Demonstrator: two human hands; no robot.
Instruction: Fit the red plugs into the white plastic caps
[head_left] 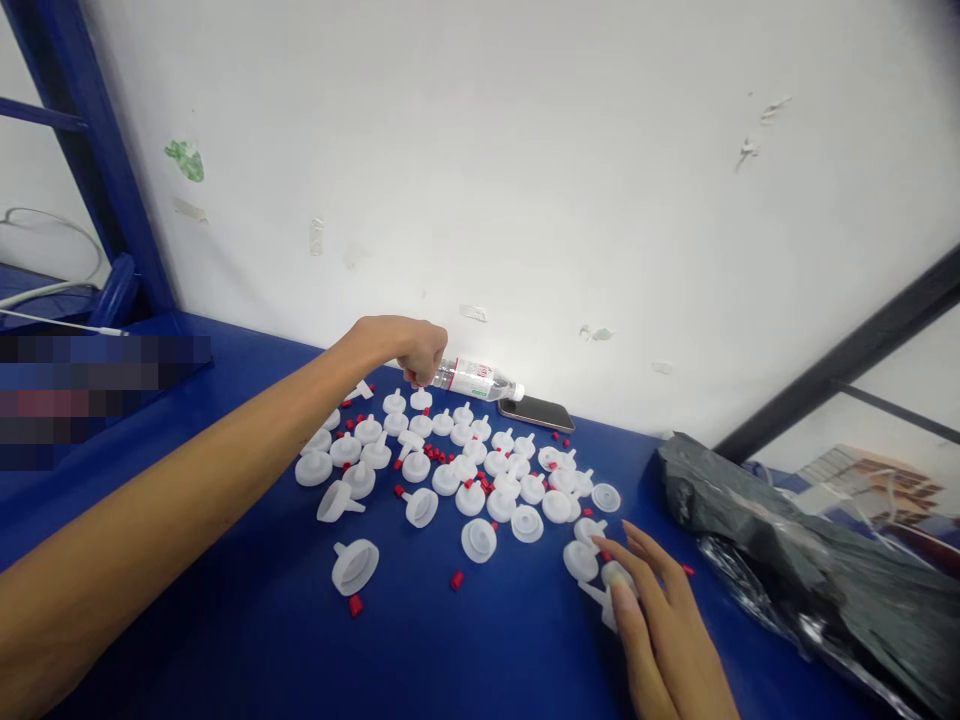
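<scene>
My left hand [422, 352] reaches over the far side of the blue table. Its fingers are curled closed by the base of a clear plastic bottle [472, 380], and what they hold, if anything, is hidden. Many white plastic spout caps [480, 540], round with a narrow nozzle, lie scattered below it. Small red tip caps [457, 580] are strewn among them. At the right edge of the spread, my right hand [664, 620] has its fingers stretched out and apart. Its thumb and fingertips lie over a few white spout caps [581, 561], seemingly touching them.
A phone [537, 413] lies beside the bottle against the white wall [525, 180]. Dark grey plastic bags [795, 560] cover the table's right side. Blue metal posts [97, 150] rise at the left, with a white cable [67, 320] there. A blurred-out patch [67, 390] sits at far left.
</scene>
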